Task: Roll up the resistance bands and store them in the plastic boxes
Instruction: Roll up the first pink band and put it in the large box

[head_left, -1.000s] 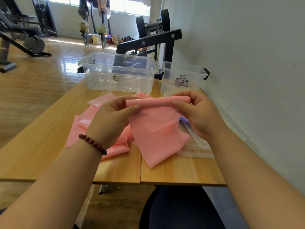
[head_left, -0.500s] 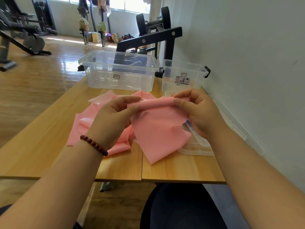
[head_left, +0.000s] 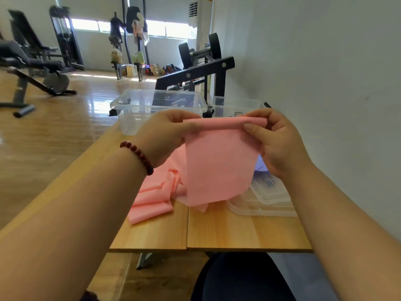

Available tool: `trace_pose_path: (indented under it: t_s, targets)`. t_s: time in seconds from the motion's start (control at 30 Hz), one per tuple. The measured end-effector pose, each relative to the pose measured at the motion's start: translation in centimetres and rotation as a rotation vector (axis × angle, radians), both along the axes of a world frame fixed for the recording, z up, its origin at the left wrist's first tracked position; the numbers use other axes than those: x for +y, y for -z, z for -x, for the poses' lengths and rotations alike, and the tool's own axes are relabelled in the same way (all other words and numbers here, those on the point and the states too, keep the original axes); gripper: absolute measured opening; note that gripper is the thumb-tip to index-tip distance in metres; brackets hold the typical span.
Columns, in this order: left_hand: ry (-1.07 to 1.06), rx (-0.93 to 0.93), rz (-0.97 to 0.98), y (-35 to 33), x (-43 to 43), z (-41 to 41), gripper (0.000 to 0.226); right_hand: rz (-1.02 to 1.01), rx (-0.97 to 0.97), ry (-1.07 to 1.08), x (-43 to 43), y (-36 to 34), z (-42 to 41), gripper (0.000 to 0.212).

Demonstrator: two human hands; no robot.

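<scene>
Glossy wooden floor (head_left: 54, 131) at left, weight bench (head_left: 28, 59) upper left, sunlit windows (head_left: 171, 29) top centre, dumbbell rack (head_left: 195, 72) mid-frame, plain pale wall (head_left: 325, 72) at right.

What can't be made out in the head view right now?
All head view.
- Small clear box: front and label mostly hidden behind the rolled edge of the pink band and the right hand.
- Large clear box: near wall partly behind the left hand.
- Clear lid: far end behind the hanging band and right hand.
- Number of turns in the roll: ends covered by pinching fingers.
</scene>
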State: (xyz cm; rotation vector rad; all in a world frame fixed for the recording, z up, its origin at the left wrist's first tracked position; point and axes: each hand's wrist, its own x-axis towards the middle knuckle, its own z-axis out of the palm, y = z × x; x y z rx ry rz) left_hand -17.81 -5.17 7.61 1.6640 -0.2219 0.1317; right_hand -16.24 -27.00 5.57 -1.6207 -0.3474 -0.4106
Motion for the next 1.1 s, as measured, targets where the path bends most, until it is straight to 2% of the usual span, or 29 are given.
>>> trace_pose_path:
  t_s: [0.13,0.3,0.43,0.53,0.6,0.67,0.77,0.97,1.03,1.1]
  targets:
    - [-0.008,-0.047,0.048,-1.7,-0.3,0.4,0.011,0.012,-0.047,-0.030,-0.4,-2.2,0.1,0.029]
    - [-0.034,-0.093,0.187,-3.7,-0.9,0.6,0.019,-0.036,0.031,-0.086,-0.5,-4.5,-0.1,0.025]
    - [-0.067,-0.174,0.134,-5.0,-0.9,0.6,0.023,-0.169,0.133,-0.228,-0.3,-5.9,0.6,0.014]
    - [-0.052,-0.207,0.127,-5.5,-0.9,0.5,0.026,-0.252,0.122,-0.222,0.0,-7.0,0.9,0.005]
    - [-0.006,-0.227,0.169,-5.8,-0.9,0.5,0.032,-0.332,0.114,-0.206,0.2,-7.8,1.1,0.010]
    - [0.081,-0.211,0.252,-6.1,-0.9,0.7,0.038,-0.403,0.095,-0.212,0.2,-8.7,1.2,0.012]
    - [0.127,-0.135,0.217,-5.2,-1.1,0.7,0.039,-0.447,0.061,-0.224,0.0,-9.7,1.4,0.013]
    - [0.021,0.166,-0.205,1.6,-1.3,0.4,0.009,-0.476,0.046,-0.214,-0.2,-9.6,1.5,0.013]
    - [-0.005,0.182,-0.155,3.0,-1.1,0.3,0.003,-0.467,0.049,-0.181,-0.4,-9.3,1.4,0.012]
    - [0.018,0.185,0.068,3.0,-0.9,0.2,0.009,-0.433,0.047,-0.130,-0.6,-8.8,1.1,0.013]
